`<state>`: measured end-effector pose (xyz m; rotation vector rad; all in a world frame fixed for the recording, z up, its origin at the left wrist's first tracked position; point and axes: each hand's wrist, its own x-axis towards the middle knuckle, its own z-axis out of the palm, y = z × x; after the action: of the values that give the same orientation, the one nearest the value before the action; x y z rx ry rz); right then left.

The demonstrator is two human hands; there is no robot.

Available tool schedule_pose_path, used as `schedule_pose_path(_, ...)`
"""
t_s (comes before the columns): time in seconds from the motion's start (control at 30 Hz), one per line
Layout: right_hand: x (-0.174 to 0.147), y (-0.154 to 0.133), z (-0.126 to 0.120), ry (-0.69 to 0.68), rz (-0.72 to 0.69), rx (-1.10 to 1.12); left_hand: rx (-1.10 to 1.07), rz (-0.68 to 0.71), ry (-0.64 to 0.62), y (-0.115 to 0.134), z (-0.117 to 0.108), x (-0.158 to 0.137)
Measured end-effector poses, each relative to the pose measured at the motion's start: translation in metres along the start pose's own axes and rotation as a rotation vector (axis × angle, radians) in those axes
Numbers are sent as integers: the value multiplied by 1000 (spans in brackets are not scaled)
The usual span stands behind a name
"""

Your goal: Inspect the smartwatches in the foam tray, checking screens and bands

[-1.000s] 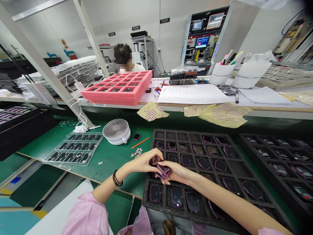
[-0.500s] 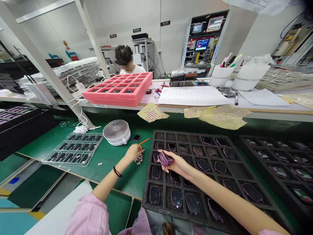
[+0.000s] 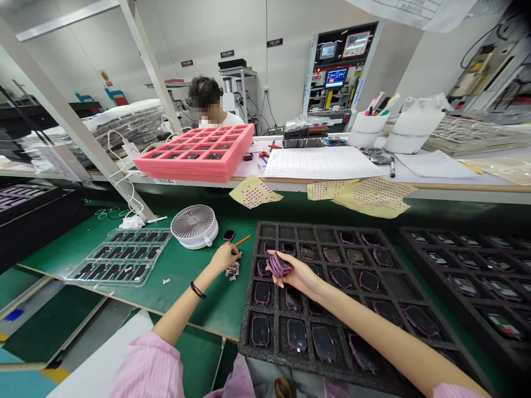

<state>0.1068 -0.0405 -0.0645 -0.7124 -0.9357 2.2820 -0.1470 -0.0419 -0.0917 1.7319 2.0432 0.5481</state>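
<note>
My left hand [image 3: 224, 258] is closed, fingers pinched around a thin orange stick [image 3: 244, 240] that points up and to the right. Under its fingertips lies a small pile of pale pieces [image 3: 233, 271] on the green bench. My right hand [image 3: 301, 276] grips a small stack of purple watch cases [image 3: 279, 265] above the left side of a black foam tray [image 3: 271, 309]. Dark-faced watch cases [image 3: 297, 334] sit in many of this tray's compartments. Behind my left hand, one dark watch case [image 3: 229, 235] lies on the bench.
A round white fan [image 3: 194, 226] stands behind my left hand. Left of it is a clear plastic tray [image 3: 143, 273] of dark parts. A second black tray [image 3: 452, 260] is at the right. On the shelf are a pink foam tray [image 3: 186, 172] and papers [image 3: 323, 163]; a person [image 3: 207, 99] sits beyond.
The view has shifted slightly, so most things appear a little further left. Both hands keep nearly the same place and hold.
</note>
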Motion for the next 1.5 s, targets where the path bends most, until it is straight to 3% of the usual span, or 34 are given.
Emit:
schedule_pose_path(0.2,3,2,-2,32,-31,-11,-184,10,-8,10,-6,-4)
schedule_pose_path(0.33,3,6,-2,99,-162,-80,-356,114,-45,47,-15,-21)
schedule_pose_path(0.43,3,7,-2,125,-243,-126,-600,253,-147,81,-20,-37)
schedule_pose_path(0.53,2,7,-3,138,-277,-155,-705,252,-172,103,-21,-46)
schedule_pose_path(0.8,3,8,-3,132,-286,-221,-708,288,-229,107,-13,-41)
schedule_pose_path(1.0,0,9,-6,168,-361,-435,-675,271,-292,105,-14,-37)
schedule_pose_path(1.1,0,10,-8,235,-446,-548,-627,263,-251,105,-13,-36)
schedule_pose_path(1.17,1,10,-8,246,-428,-530,-653,237,-228,107,-11,-37)
schedule_pose_path(1.27,1,10,-8,238,-386,-423,-808,146,-179,112,-4,-39)
schedule_pose_path(1.37,0,8,-8,254,-448,-356,-958,72,-75,119,8,-44)
schedule_pose_path(1.5,-2,3,-8,293,-458,-332,-1066,75,18,125,22,-54)
